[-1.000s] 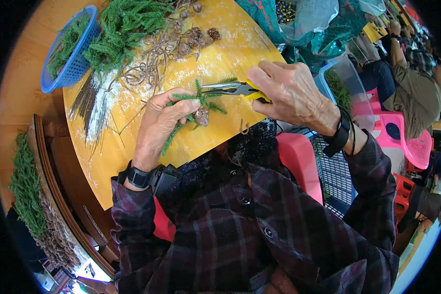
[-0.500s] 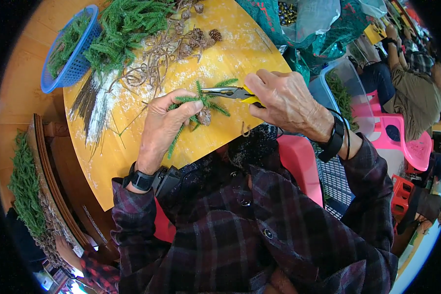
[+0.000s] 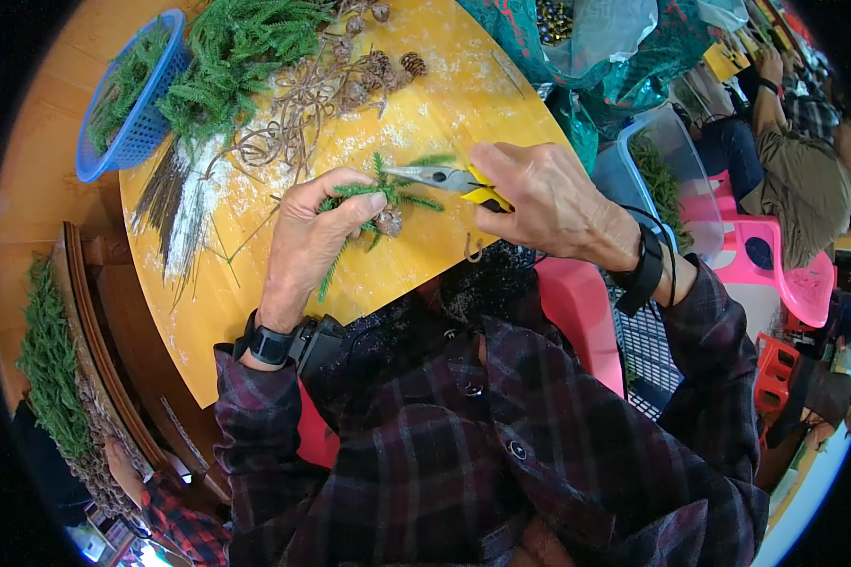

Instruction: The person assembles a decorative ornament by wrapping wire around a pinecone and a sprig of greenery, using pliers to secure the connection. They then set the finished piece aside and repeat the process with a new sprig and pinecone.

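My left hand (image 3: pixel 314 222) pinches a small green artificial pine sprig (image 3: pixel 416 201) between thumb and fingers. A brown pinecone (image 3: pixel 388 222) sits at the sprig's middle, just below my thumb tip. My right hand (image 3: pixel 560 203) is wrapped round the yellow handles of long-nose pliers (image 3: pixel 435 177). The pliers' metal jaws point left and reach the sprig's upper stems, near my left fingertips. What the jaw tips grip, if anything, is too small to tell. A little curled brown piece (image 3: pixel 473 248) lies at the table's near edge.
On the yellow table (image 3: pixel 482 123), dusted white, lie green pine sprigs (image 3: pixel 246 57), tangled brown stems with pinecones (image 3: pixel 312 94) and dark wires (image 3: pixel 165 203). A blue basket (image 3: pixel 165 85) stands at left. Green bags (image 3: pixel 605 104), a clear bin (image 3: pixel 624 175) and a pink stool (image 3: pixel 785 265) stand right. Other people sit nearby.
The pliers have turned slightly, so more of their jaws shows, and the tips have shifted a little left and up. The sprig and pinecone have moved slightly left.
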Action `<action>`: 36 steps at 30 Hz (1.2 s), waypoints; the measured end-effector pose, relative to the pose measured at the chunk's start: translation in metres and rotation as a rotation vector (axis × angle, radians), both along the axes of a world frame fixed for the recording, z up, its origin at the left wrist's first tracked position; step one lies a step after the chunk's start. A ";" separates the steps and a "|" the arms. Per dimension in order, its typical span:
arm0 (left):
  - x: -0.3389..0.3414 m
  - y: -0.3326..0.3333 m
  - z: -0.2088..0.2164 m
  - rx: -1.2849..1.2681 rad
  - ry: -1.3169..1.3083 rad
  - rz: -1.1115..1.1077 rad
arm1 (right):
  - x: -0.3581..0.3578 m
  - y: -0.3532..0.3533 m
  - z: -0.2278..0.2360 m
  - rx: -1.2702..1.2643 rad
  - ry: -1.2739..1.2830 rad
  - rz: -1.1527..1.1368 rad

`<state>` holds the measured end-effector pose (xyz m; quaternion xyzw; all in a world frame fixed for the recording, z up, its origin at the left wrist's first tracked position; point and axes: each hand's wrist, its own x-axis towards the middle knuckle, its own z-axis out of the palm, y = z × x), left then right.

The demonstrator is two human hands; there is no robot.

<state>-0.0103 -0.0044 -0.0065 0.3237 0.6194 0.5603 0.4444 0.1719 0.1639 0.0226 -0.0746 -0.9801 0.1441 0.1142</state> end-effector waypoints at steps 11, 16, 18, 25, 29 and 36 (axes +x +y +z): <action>0.000 -0.001 -0.005 -0.016 0.027 0.123 | 0.003 -0.001 0.007 0.061 0.027 -0.008; 0.003 -0.001 -0.003 -0.006 0.063 0.101 | 0.000 -0.003 0.004 0.150 0.011 -0.012; 0.003 -0.001 -0.002 -0.007 0.063 0.104 | -0.001 -0.003 0.003 0.169 0.006 -0.011; 0.004 0.000 -0.004 -0.005 0.073 0.079 | -0.001 -0.002 -0.003 0.164 0.005 -0.007; 0.003 0.000 -0.005 -0.012 0.106 0.079 | -0.003 -0.002 -0.005 0.157 -0.008 -0.004; 0.002 0.000 0.001 -0.007 0.090 0.042 | -0.003 0.001 -0.007 0.059 -0.003 0.029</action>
